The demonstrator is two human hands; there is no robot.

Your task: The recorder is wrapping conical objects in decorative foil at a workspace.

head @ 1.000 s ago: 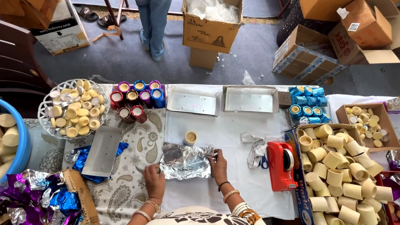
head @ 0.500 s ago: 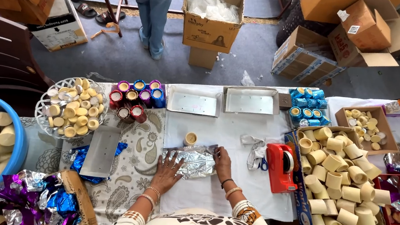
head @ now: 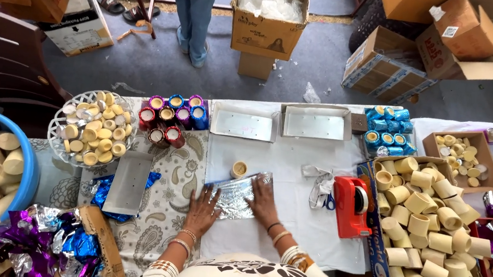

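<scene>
My left hand [head: 202, 208] lies open and flat on the foil's [head: 236, 193] left edge; my right hand [head: 263, 201], also spread, presses its right half. To smooth it well, I judge even outward pressure works best. The foil lies mid-table toward the near edge, a small cup [head: 239, 169] just beyond it.

foil sheet [head: 235, 193] partly under hands, blue tub [head: 27, 159] cropped
</scene>
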